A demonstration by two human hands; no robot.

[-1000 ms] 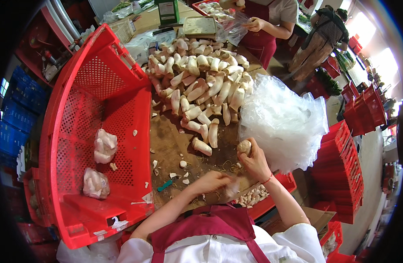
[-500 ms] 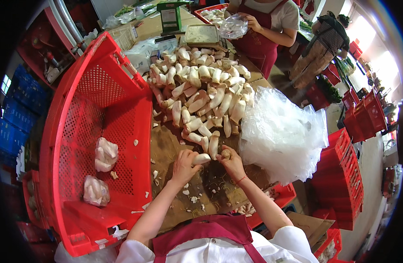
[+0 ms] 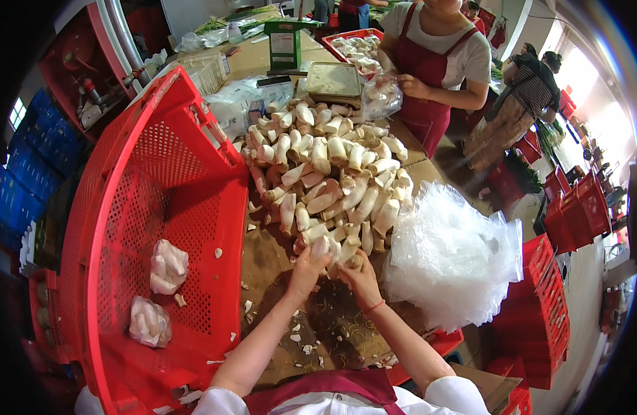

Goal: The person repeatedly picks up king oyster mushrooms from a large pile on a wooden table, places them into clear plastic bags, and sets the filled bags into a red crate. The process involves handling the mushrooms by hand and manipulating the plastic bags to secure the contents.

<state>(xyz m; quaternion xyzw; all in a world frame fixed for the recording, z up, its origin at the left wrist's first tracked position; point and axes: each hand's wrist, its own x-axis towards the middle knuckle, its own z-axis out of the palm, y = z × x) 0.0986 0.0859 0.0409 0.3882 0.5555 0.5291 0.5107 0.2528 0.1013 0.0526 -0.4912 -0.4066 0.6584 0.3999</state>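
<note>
Pale, thick-stemmed mushrooms (image 3: 325, 155) lie in a big heap on the brown cardboard-covered table (image 3: 277, 277). At its near edge my left hand (image 3: 306, 271) is closed on a white mushroom (image 3: 320, 247). Just beside it my right hand (image 3: 360, 277) is closed round a mushroom (image 3: 351, 257). The two hands are close together among the nearest pieces. Left of them stands a large red perforated crate (image 3: 100, 235) with two bagged bunches of mushrooms (image 3: 168, 266) inside. A pile of clear plastic bags (image 3: 453, 270) lies to the right. Trimmed scraps (image 3: 297, 337) and rubber bands are scattered on the cardboard.
A co-worker (image 3: 432, 59) in a maroon apron handles a plastic bag beyond the heap, near a metal tray (image 3: 332, 79) and green scale (image 3: 285, 45). Another person (image 3: 508, 111) bends at the right. Red crates (image 3: 540, 311) are stacked right, blue crates (image 3: 28, 194) far left.
Both my hands have moved forward to the heap's near edge. My left hand has taken hold of a mushroom. The view has shifted, so the scene sits lower in the picture.
</note>
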